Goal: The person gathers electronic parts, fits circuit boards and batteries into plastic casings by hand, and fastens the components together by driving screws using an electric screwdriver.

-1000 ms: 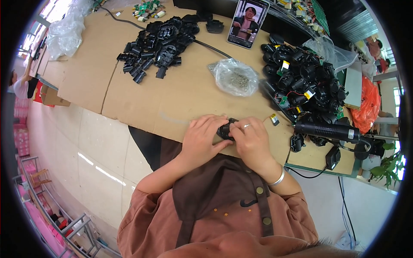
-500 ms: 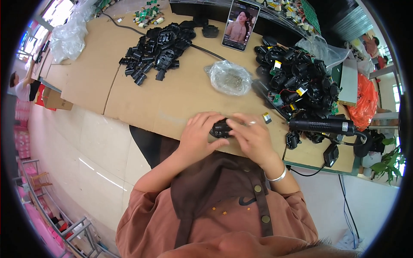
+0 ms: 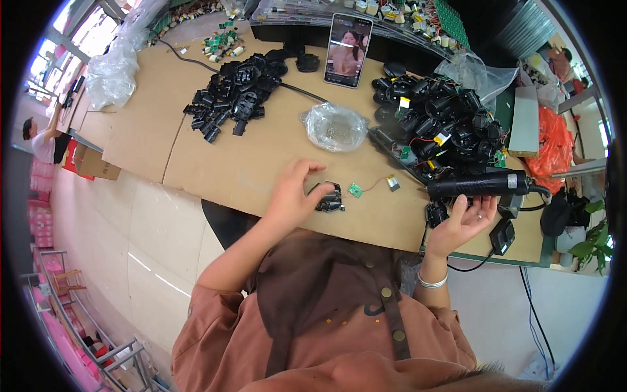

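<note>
1. Right hand (image 3: 465,222) cups, palm up and loose, under the black electric screwdriver (image 3: 480,185), whose long axis runs left-right.
2. Left hand (image 3: 292,196) pins the small black housing (image 3: 328,196) on the cardboard-covered table (image 3: 215,163).
3. Housing lies well left of the screwdriver; a green circuit board (image 3: 355,190) sits between.

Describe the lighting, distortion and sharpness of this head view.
Head view: even daylight, soft shadows under the left hand and right hand; the fisheye bends the cardboard-covered table edge inside a black rim; glare whitens the window corner and the clear plastic bag; the centre is sharp, the clothing at the bottom edge blurred.
</note>
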The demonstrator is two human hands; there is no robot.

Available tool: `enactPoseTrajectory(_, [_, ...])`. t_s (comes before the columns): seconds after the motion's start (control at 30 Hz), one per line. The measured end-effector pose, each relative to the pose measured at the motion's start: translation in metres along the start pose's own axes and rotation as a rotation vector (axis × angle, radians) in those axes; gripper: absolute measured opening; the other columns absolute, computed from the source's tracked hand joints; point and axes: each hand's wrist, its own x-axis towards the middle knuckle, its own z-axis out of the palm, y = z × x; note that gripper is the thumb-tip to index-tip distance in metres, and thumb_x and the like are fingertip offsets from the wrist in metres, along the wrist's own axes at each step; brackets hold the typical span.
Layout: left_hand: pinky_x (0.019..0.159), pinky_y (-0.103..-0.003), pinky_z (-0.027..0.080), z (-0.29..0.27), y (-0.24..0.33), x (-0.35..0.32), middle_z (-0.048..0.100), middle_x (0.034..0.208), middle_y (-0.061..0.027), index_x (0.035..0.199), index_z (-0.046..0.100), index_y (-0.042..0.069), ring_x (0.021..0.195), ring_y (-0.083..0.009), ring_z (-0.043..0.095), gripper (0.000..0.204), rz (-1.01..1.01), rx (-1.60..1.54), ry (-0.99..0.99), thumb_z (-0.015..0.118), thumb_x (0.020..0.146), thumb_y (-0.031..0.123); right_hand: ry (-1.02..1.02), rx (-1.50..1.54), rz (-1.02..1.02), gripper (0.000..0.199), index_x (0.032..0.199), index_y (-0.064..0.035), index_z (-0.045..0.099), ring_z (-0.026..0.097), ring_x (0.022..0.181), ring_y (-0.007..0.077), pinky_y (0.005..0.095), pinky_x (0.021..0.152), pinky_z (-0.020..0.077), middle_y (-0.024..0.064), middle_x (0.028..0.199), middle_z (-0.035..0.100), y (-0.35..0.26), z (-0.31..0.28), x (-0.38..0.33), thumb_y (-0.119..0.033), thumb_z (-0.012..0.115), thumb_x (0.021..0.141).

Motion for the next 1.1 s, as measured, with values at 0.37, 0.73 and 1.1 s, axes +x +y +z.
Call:
enactPoseTrajectory(0.37, [0.076, -0.036, 0.044, 0.0, -0.008, 0.109, 0.054, 0.088, -0.0042, 0.079, 0.07, 0.01, 0.093, -0.0216, 0.052, 0.011, 0.399, 0.67, -0.072, 0.071, 0.07, 0.016, -0.136, 0.382, 0.181, 0.045, 0.122, 0.0044, 0.038, 0.055, 0.096, 0.0232, 0.0364, 0.084, 0.0477, 0.0162, 0.107, 0.053, -0.003, -0.004, 0.032, -0.004, 0.057, 0.083])
enactPoseTrajectory(0.73, [0.075, -0.035, 0.043, 0.004, -0.014, 0.114, 0.056, 0.09, -0.0015, 0.08, 0.069, 0.012, 0.094, -0.0201, 0.052, 0.011, 0.427, 0.639, -0.082, 0.069, 0.072, 0.02, -0.398, 0.848, 0.247, 0.077, 0.134, -0.0029, 0.028, 0.037, 0.066, 0.0136, 0.0233, 0.052, 0.0402, 0.005, 0.078, 0.036, -0.033, 0.036, 0.034, -0.047, 0.063, 0.082])
enactPoseTrajectory(1.1, [0.076, -0.037, 0.045, 0.005, -0.012, 0.112, 0.061, 0.087, -0.005, 0.086, 0.066, 0.008, 0.088, -0.0246, 0.056, 0.012, 0.531, 0.507, 0.029, 0.064, 0.078, 0.016, -0.527, 0.754, 0.294, 0.06, 0.124, 0.0026, 0.037, 0.054, 0.072, 0.0216, 0.0341, 0.063, 0.0489, 0.0116, 0.091, 0.047, -0.052, 0.039, 0.029, -0.011, 0.065, 0.073])
